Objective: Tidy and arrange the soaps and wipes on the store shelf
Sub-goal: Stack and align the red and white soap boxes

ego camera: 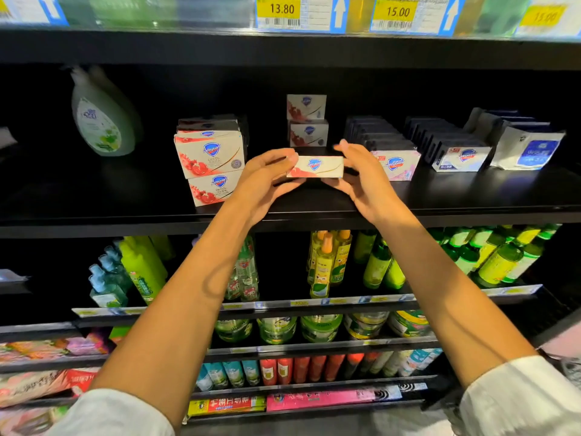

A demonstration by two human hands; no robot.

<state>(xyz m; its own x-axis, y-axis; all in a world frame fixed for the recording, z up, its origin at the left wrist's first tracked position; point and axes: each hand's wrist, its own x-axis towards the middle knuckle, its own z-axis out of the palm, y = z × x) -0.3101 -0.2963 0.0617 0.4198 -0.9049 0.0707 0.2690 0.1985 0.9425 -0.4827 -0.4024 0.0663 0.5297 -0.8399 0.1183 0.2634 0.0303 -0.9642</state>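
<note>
A white and red Safeguard soap box [316, 167] is held just above the black shelf [440, 196], narrow side toward me. My left hand [267, 180] pinches its left end, and my right hand [358, 177] grips its right end. To the left stand stacked pomegranate soap boxes [209, 158]. Behind the held box, two soap boxes [307, 121] are stacked further back. To the right sit a row with a pink soap box [396, 165] in front, a row with a white soap box [460, 158] in front, and wipes packs [528, 149].
A green hand-wash bottle [100, 118] stands at the shelf's back left. Price tags [283, 12] line the shelf edge above. Lower shelves hold green and yellow bottles [327, 262], jars and red tubes. Bare shelf lies between the bottle and the soaps.
</note>
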